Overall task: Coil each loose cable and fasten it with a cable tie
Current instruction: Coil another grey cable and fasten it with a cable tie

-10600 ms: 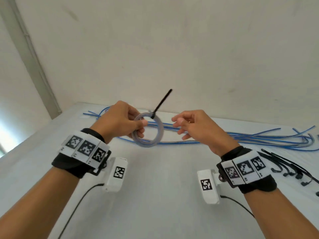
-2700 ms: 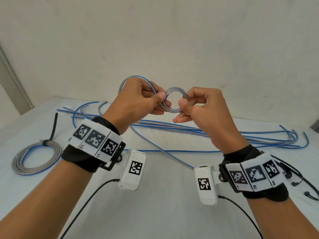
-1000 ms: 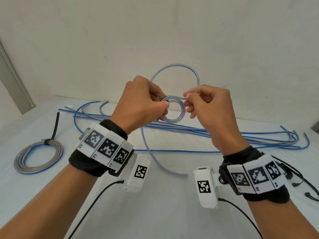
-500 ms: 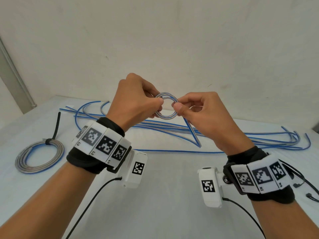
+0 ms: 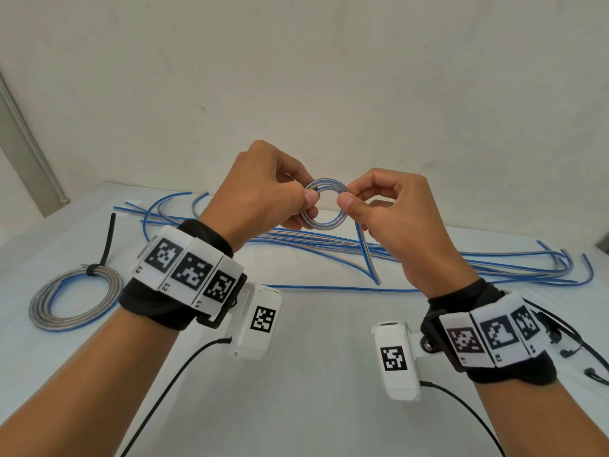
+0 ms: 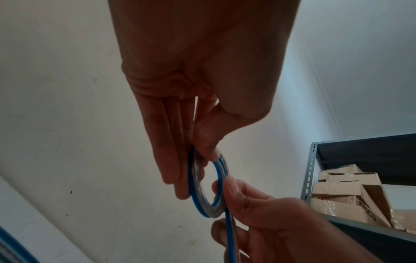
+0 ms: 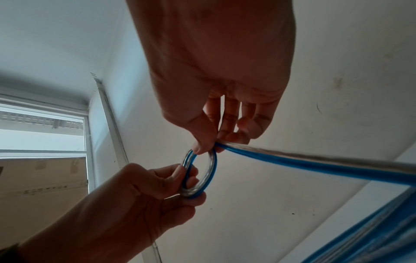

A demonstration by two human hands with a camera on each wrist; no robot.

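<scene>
The coil (image 5: 325, 206) is held up in the air above the table (image 5: 313, 374), between both hands; it is a small ring of only a few turns of blue and silver cable. The left hand (image 5: 260, 192) pinches the left side of the ring between thumb and fingers; the right hand (image 5: 392, 212) pinches the right side, where the free tail (image 5: 367, 255) leaves the ring and hangs down to the table.

The cable looks light and thin, but I judge it to be springy; the turns sit so tight that they will probably open if one pinch loosens. The jacket looks smooth and a little shiny, so it may slip between the fingers; it does not seem fragile.

The best place to hold is across all the turns together, as the left hand does; the right hand should guide the tail close to the ring, so each new turn lies flat on the others.

A done coil (image 5: 74, 301) with its black tie (image 5: 107, 240) lies at the left; loose cables (image 5: 478, 263) lie far on the table, and spare ties (image 5: 573, 344) at the right edge.
</scene>
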